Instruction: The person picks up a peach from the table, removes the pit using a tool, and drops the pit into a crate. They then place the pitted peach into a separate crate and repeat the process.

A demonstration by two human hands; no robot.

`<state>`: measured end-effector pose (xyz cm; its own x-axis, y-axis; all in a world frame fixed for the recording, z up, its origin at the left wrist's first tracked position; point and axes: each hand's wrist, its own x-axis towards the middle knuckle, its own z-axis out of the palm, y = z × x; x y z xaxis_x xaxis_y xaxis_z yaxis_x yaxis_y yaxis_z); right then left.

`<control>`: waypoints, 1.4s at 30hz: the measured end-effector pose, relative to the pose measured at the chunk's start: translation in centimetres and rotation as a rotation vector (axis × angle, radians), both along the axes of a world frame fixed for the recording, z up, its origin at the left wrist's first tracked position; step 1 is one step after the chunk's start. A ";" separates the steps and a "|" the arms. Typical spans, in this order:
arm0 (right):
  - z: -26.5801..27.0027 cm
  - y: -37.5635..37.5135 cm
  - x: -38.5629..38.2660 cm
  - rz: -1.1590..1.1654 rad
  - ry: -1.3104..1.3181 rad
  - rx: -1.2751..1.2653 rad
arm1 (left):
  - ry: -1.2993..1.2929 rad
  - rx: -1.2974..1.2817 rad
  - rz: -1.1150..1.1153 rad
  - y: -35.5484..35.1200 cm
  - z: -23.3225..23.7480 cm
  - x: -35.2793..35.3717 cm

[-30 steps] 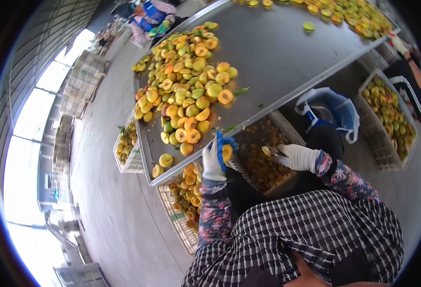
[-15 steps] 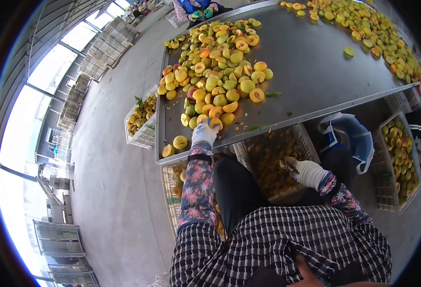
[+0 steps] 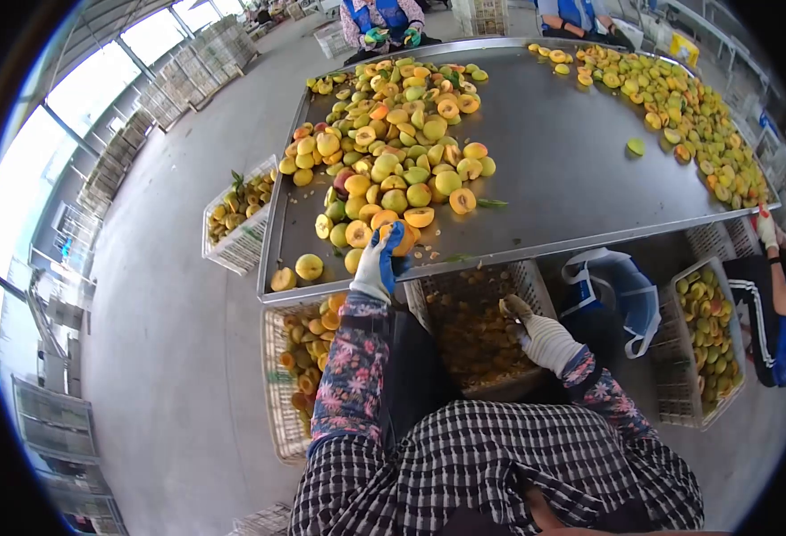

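"White-and-blue-gloved left hand (image 3: 378,266)?"

"Clamped on an orange-yellow fruit (image 3: 407,238), beside the yellow-green fruit heap (image 3: 402,134) crowding the grey metal tabletop (image 3: 558,152)."

"Striped-white-gloved right hand (image 3: 545,340)?"

"By a pale plastic crate (image 3: 533,288); I can't tell its grip."

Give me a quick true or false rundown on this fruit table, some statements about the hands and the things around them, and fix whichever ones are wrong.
1. The left hand is at the fruit pile, by the near edge of the table. True.
2. The right hand is bare. False: it is gloved.
3. A green-yellow piece of fruit lies alone on bare metal. True.
4. The blue container stands on the tabletop. False: it is below the near edge.
5. A crate below the table's near left corner holds fruit. True.
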<state>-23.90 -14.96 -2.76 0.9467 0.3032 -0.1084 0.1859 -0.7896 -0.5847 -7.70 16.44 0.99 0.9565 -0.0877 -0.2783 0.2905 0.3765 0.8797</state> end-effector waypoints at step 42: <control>5.5 2.5 -0.1 -0.108 -0.411 0.137 | 0.142 -0.861 -0.151 -13.7 -1.1 -9.6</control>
<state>-23.97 -12.49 2.75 0.9300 0.1854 0.3173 0.3450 -0.7379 -0.5800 -17.32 2.79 -0.10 0.8791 -0.4444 -0.1724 0.4758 0.8402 0.2602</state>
